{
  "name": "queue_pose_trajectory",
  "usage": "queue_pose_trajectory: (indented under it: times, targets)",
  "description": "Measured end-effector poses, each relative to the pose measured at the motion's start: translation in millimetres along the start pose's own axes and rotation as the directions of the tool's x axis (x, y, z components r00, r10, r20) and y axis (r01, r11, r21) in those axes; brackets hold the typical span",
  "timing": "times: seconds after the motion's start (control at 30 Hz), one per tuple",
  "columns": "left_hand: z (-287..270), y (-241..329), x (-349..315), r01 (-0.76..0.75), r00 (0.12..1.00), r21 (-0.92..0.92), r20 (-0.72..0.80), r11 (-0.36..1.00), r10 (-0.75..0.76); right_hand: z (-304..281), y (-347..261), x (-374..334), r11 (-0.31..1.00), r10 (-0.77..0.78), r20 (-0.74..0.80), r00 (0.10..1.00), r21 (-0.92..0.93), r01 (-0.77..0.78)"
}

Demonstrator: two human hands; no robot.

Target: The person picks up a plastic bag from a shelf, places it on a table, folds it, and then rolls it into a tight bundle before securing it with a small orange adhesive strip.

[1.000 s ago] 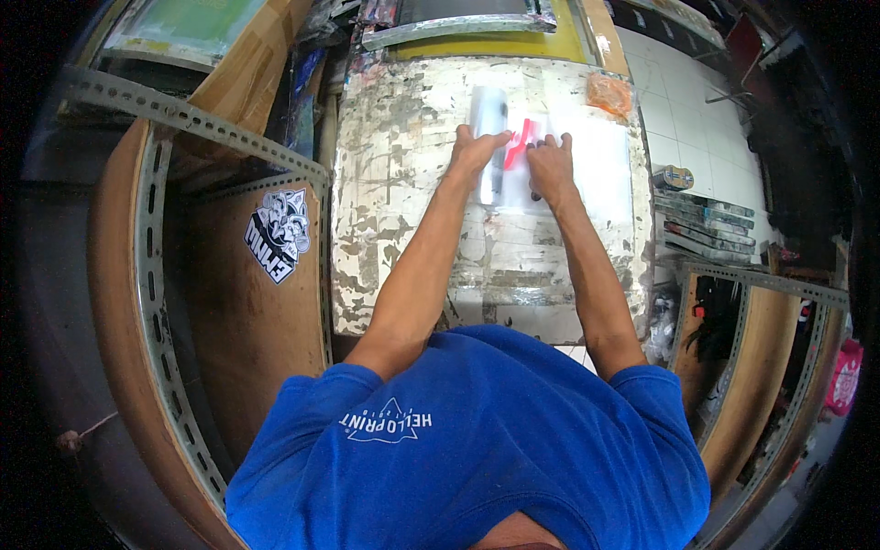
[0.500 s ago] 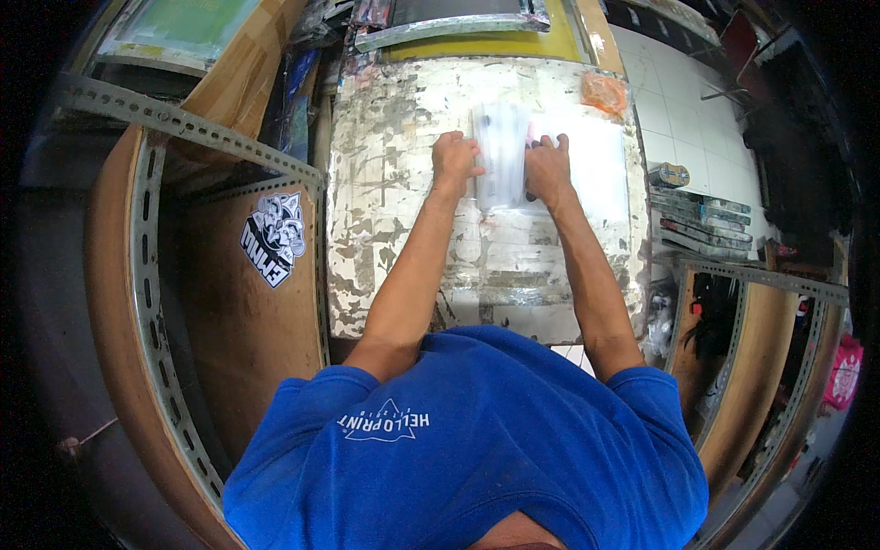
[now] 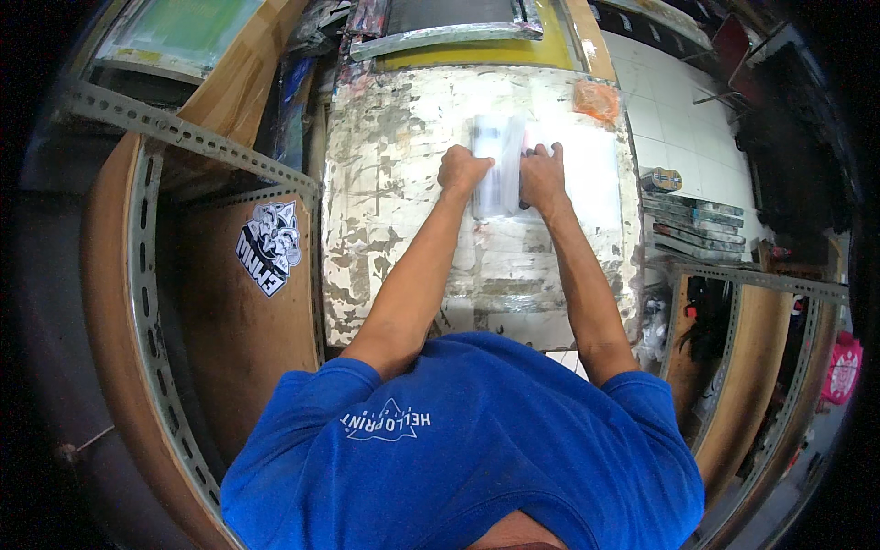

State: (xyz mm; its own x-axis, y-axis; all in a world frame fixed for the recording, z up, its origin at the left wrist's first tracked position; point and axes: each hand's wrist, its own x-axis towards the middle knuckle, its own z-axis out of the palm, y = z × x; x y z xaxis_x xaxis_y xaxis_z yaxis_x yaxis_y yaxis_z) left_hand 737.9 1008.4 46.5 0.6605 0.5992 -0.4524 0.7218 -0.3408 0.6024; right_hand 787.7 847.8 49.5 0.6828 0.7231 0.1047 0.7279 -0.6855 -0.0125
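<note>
A whitish, see-through plastic packet (image 3: 495,183) lies upright in front of me on the worn white tabletop (image 3: 394,229), its right part folded or raised. My left hand (image 3: 465,171) is closed at its left edge, with the thumb over the plastic. On the other side my right hand (image 3: 543,176) grips the right edge with curled fingers. Something small and dark shows beside the right fingers, too blurred to name. Right of that hand, a bright white sheet (image 3: 591,183) lies on the table, its outline washed out by glare.
A crumpled orange plastic bag (image 3: 597,101) sits at the far right table corner. Framed screens (image 3: 449,38) lean beyond the far edge. A perforated metal shelf frame (image 3: 192,126) stands at left, another shelf (image 3: 761,280) at right. Stacked frames (image 3: 697,225) lie beyond the table's right side.
My left hand has closed in to the right, its thumb now over the packet. The packet's right part has narrowed and risen or folded toward my right hand.
</note>
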Motion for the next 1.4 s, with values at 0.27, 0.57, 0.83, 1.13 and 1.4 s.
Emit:
queue_pose_trajectory:
  times: [0.27,0.57,0.83,1.13,1.4]
  targets:
    - [11.8,32.3,-24.2,-0.012,0.988,0.148,-0.152,0.989,0.035,-0.4,4.9,-2.3,1.0,0.006,-0.023,1.0,-0.008,-0.006]
    - [0.6,36.8,-17.1,0.04,0.999,-0.001,0.015,0.999,-0.04,3.8,8.4,-2.6,1.0,0.006,-0.017,1.0,-0.005,-0.006]
    - [13.6,34.6,-13.3,0.048,0.999,-0.028,0.016,0.998,-0.048,-4.6,5.4,-2.8,1.0,0.017,0.044,0.999,-0.007,-0.017]
    - [18.9,40.3,-26.4,0.053,0.993,0.065,-0.104,0.996,-0.046,-5.2,4.8,-2.1,0.999,0.018,0.043,0.999,0.035,-0.019]
    - [18.2,34.8,-25.1,0.027,0.997,-0.053,-0.077,0.998,-0.031,-4.0,5.6,-1.1,0.999,0.022,0.048,0.999,0.031,-0.023]
